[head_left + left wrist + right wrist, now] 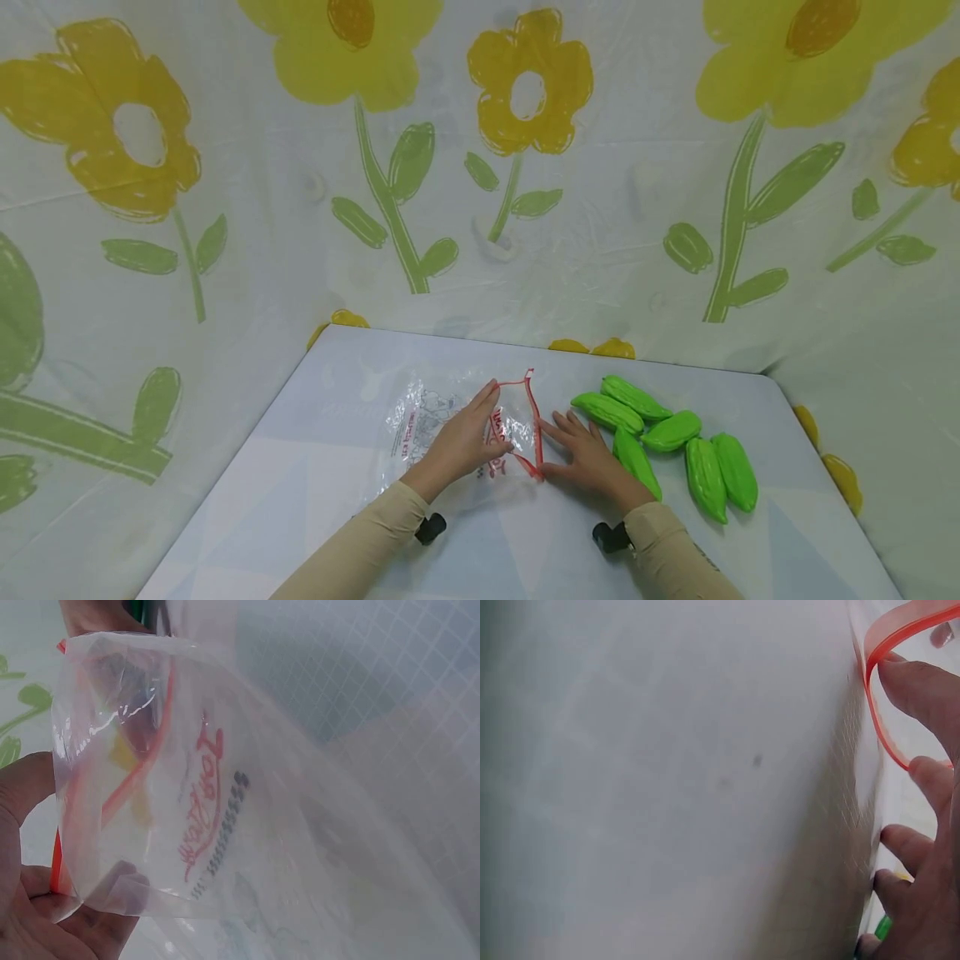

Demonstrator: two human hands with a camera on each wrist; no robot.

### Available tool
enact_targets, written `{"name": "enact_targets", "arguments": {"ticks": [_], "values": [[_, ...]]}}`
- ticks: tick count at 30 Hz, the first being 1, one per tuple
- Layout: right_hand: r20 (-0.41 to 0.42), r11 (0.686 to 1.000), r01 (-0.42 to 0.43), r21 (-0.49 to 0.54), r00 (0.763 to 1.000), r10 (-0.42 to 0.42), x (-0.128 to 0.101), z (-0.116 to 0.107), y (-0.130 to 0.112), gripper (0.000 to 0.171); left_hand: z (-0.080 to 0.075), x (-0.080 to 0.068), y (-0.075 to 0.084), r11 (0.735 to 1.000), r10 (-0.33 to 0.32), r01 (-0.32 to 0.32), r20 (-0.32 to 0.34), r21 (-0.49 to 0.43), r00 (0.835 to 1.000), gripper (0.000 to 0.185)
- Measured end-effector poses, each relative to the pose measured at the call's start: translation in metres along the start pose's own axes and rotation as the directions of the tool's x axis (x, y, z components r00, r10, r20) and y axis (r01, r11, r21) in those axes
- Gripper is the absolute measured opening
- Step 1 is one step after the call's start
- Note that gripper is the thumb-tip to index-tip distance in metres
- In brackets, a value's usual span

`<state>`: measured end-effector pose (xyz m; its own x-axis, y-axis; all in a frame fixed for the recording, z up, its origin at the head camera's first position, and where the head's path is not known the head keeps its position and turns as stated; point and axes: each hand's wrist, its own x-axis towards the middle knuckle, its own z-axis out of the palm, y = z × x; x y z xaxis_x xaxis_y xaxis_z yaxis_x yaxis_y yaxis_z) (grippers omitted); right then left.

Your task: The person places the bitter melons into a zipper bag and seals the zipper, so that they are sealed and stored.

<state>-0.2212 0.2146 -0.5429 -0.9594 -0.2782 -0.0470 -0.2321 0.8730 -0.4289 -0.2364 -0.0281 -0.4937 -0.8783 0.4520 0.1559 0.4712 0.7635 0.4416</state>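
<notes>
Near the desk's middle, a clear bag is laid flat, its long axis left to right, its red-rimmed mouth pointed right. The mouth is pinched by the left hand; the right hand's straight fingers are pressed against the rim. Green pods are clustered just right.

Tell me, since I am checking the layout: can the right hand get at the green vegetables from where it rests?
Probably yes. The right hand rests at the red-rimmed mouth of the clear bag, and the green vegetables lie uncovered on the table right beside it, the nearest almost under its wrist, with nothing between.
</notes>
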Motion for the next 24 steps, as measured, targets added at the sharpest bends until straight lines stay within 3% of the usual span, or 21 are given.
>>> {"name": "enact_targets", "arguments": {"ticks": [24], "values": [[-0.015,1.0,0.018,0.026,1.0,-0.017,-0.0092,-0.0087,0.0,0.077,0.0031,0.0007,0.0004,1.0,0.008,-0.007,0.018,-0.015,1.0,0.096]]}}
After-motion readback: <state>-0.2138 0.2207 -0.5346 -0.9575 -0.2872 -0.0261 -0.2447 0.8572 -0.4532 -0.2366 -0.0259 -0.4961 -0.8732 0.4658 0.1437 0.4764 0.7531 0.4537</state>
